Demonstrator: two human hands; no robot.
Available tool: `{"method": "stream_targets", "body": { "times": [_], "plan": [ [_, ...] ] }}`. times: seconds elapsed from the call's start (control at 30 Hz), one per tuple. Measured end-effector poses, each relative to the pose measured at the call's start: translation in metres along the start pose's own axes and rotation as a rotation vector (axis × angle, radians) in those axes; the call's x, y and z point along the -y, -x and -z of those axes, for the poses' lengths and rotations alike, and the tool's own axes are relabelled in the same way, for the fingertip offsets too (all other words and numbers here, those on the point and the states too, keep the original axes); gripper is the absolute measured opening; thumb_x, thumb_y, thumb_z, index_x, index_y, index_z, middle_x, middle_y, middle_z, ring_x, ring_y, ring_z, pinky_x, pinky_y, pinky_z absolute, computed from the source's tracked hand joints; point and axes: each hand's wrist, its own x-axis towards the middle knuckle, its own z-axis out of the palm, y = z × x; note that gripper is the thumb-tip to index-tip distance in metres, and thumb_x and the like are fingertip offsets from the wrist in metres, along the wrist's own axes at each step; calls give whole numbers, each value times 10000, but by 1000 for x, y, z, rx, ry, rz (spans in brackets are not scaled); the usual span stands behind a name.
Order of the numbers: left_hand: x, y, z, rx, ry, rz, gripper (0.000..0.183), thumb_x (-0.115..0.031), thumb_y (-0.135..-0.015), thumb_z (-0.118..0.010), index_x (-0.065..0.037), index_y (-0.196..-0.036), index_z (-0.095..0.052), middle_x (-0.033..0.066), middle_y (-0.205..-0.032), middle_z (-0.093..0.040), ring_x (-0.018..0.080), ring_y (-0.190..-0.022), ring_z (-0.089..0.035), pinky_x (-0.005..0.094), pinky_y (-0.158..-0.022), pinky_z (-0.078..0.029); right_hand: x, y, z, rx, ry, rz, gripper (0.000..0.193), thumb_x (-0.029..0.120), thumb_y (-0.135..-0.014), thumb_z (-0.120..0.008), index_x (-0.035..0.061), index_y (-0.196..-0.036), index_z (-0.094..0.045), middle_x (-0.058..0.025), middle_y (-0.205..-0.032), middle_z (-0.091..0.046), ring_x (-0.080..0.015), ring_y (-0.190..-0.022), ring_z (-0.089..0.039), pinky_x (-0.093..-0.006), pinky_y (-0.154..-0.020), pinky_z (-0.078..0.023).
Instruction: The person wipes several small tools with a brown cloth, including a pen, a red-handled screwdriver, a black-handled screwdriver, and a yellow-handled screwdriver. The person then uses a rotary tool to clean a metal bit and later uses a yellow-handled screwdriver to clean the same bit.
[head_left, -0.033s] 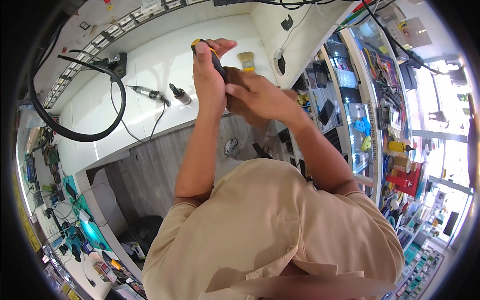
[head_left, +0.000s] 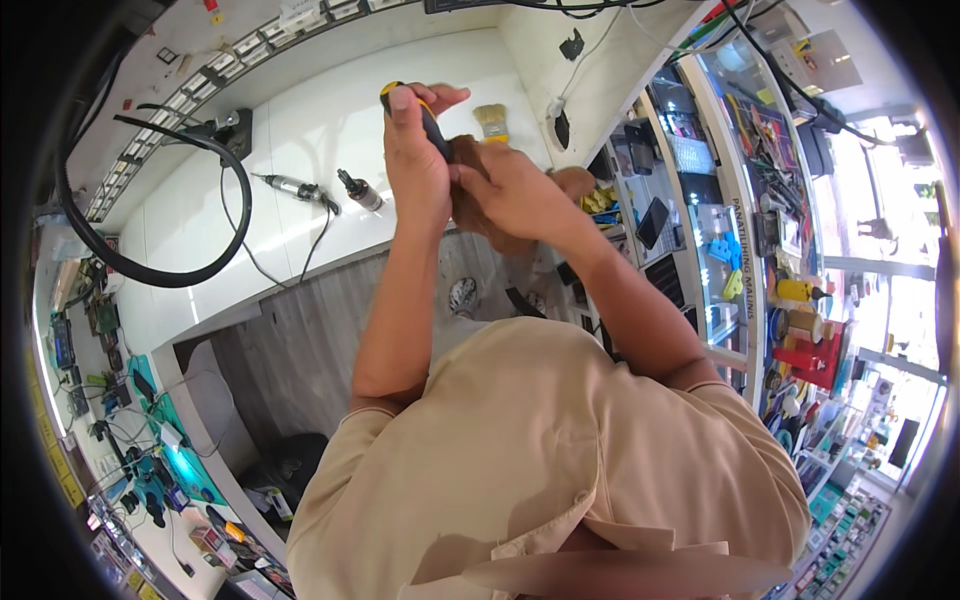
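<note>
Above the white bench, my left hand [head_left: 418, 160] is closed round a black tool handle with yellow trim [head_left: 430, 122], its kind hidden by my fingers. My right hand [head_left: 525, 195] grips a brown cloth [head_left: 508, 240] that is wrapped against the tool's lower end. One end of that cloth sticks out past the right wrist. A flat brush [head_left: 491, 120] with pale bristles lies on the bench just beyond my hands. Left of them are a small dark-capped bottle [head_left: 360, 190] and a silver pen-like tool [head_left: 297, 188] with a cord.
A thick black hose [head_left: 245, 215] loops over the bench's left part, near a black stand [head_left: 233, 132]. Shelves and a glass case [head_left: 715, 260] with small goods line the right side. A cluttered worktop with a teal mat [head_left: 190, 460] lies at lower left.
The brown cloth and my right hand have shifted slightly, and the cloth end beyond the right wrist shows more clearly. My left hand keeps its hold on the tool.
</note>
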Motion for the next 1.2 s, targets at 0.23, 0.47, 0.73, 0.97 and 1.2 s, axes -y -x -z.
{"method": "stream_targets", "body": {
  "times": [0.23,0.47,0.73,0.97,1.2],
  "plan": [
    [-66,-51,80,-87,499,-26,508,-568,-1115,-407,-108,-946,-542,-1,-699,-482,130,-659,-486,350,-872,-491,-25,62,-38,123,-38,-164,447,399,-1065,-546,-29,-1005,-661,-283,-958,-690,-476,-938,-645,-496,-840,-508],
    [6,-62,101,-183,-676,-288,611,-616,-1104,-371,-31,-1242,-481,109,-1160,-533,212,-1034,-545,337,-1020,-409,-58,87,9,-190,-303,-374,383,332,-1100,-548,-19,-1058,-696,-113,-921,-720,-157,-880,-662,-303,-836,-526],
    [108,-59,111,-33,-1105,-164,451,-329,-1076,-597,10,-1369,-539,174,-1226,-613,311,-1061,-585,451,-961,-464,-75,126,20,-379,-107,-477,466,429,-1055,-562,-17,-1081,-696,-265,-952,-704,-411,-908,-693,-462,-836,-535],
    [112,-40,72,36,-1359,-296,685,-450,-1007,-671,-35,-1519,-485,226,-1457,-544,423,-1383,-471,548,-1161,-357,-82,185,51,-369,-360,-453,414,419,-1038,-618,25,-1120,-716,-170,-931,-735,-307,-893,-695,-417,-847,-530],
    [93,42,-119,345,-830,-238,381,-252,-1069,-627,-14,-1364,-595,149,-1342,-591,257,-1261,-562,419,-1102,-434,-108,240,79,-475,-421,-484,426,453,-992,-694,65,-1167,-702,-151,-953,-733,-284,-872,-669,-398,-851,-523]
  ]
}}
